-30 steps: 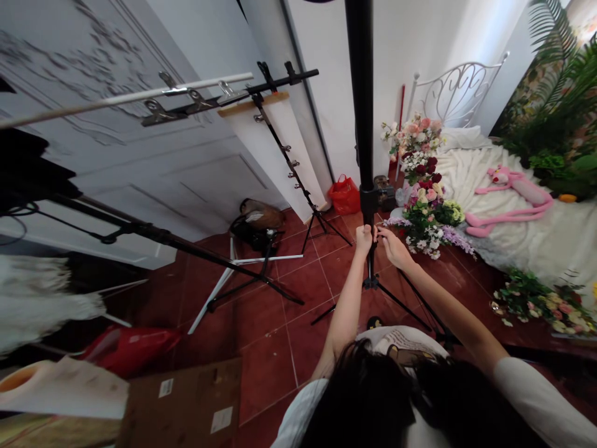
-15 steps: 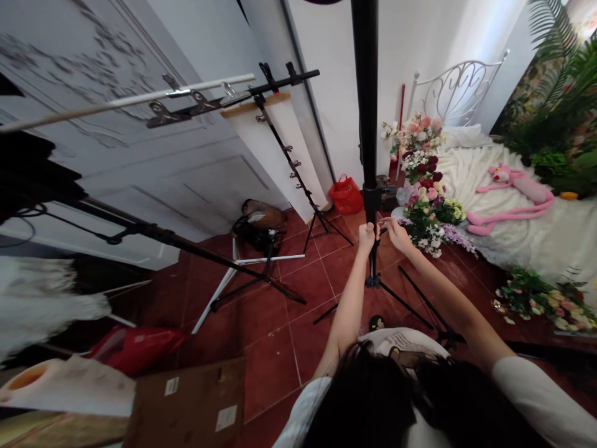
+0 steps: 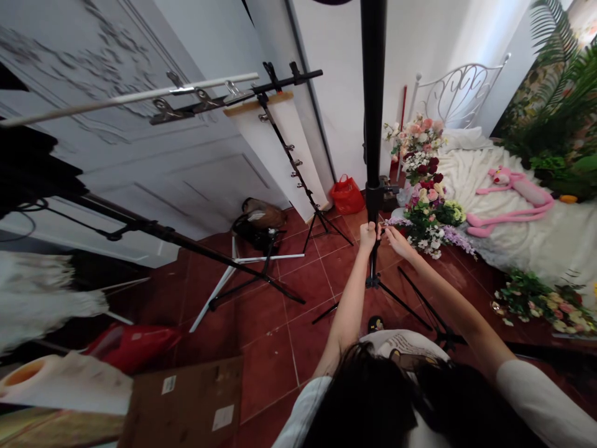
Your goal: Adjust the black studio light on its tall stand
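Observation:
A tall black light stand (image 3: 374, 99) rises in front of me, its tripod legs (image 3: 405, 303) spread on the floor. My left hand (image 3: 367, 235) is wrapped round the lower part of its pole, just below a thick collar (image 3: 373, 196). To the right of it, my right hand (image 3: 397, 241) is closed, thumb and fingertips pinching a small tightening knob at the side of the pole. Most of that knob is hidden by the fingers. A second knob (image 3: 390, 188) sticks out from the collar above both hands.
Flower bunches (image 3: 429, 193) and a bed with a pink plush toy (image 3: 527, 193) lie to the right. Another stand with clips (image 3: 298, 168), a red bag (image 3: 346, 194) and a white-legged stand (image 3: 219, 292) are ahead and left. A cardboard box (image 3: 186, 398) lies lower left.
My right hand has come down a little, its fingers drawing in closer on the knob. The stand's upper pole has shifted slightly right in view. My left hand keeps its grip.

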A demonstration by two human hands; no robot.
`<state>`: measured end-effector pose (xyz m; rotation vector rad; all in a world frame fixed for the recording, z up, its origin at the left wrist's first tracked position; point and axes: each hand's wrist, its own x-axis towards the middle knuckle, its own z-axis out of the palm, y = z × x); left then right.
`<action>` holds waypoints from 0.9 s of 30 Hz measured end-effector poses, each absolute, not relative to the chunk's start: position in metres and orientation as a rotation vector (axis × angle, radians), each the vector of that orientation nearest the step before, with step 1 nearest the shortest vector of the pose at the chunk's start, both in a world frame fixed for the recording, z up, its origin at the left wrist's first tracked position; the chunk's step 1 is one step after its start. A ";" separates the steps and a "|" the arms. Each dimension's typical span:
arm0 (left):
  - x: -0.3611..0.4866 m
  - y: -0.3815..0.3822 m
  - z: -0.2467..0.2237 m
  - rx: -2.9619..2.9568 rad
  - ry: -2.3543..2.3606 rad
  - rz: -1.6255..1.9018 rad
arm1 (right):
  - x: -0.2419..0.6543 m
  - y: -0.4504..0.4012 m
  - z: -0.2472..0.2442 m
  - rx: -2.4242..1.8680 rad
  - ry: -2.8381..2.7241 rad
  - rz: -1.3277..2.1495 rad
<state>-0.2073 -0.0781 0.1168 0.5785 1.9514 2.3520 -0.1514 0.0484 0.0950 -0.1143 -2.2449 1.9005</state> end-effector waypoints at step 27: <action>-0.209 -0.074 0.116 0.480 1.992 2.341 | -0.163 0.024 0.101 -0.635 -1.855 2.401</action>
